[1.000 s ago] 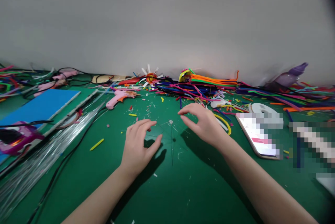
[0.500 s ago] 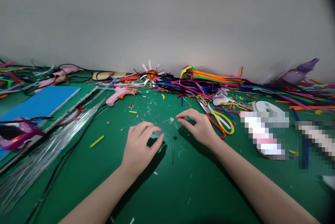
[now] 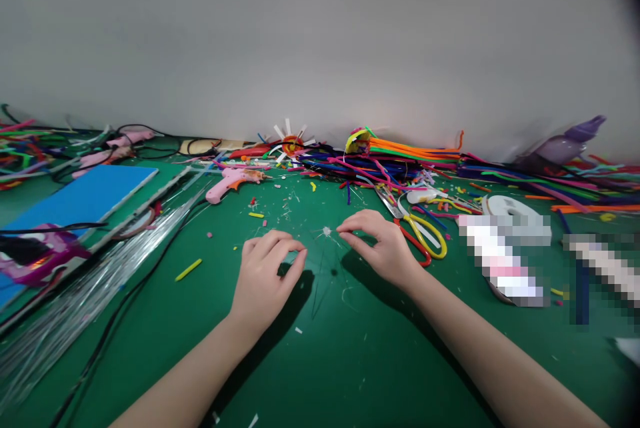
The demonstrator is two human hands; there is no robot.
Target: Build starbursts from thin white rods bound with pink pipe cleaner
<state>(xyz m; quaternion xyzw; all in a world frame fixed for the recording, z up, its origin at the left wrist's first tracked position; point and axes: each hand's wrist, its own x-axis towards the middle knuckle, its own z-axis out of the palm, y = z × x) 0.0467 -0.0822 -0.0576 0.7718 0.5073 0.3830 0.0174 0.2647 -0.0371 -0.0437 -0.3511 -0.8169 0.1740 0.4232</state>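
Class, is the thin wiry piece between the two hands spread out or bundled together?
Spread out: the wiry piece has strands fanning several ways from its pale centre.

A green worktop [image 3: 330, 375] fills the lower view, its far edge against a grey wall, with coloured pipe cleaners [image 3: 415, 151] heaped along that edge. Nearer than the heap lie a pink glue gun [image 3: 227, 186], left of centre, then scissors [image 3: 423, 231] and a white ring-shaped roll [image 3: 517, 216] toward the right edge. Toward the left edge run clear shiny strips [image 3: 107, 275], with a yellow stick [image 3: 189, 270] to their right.
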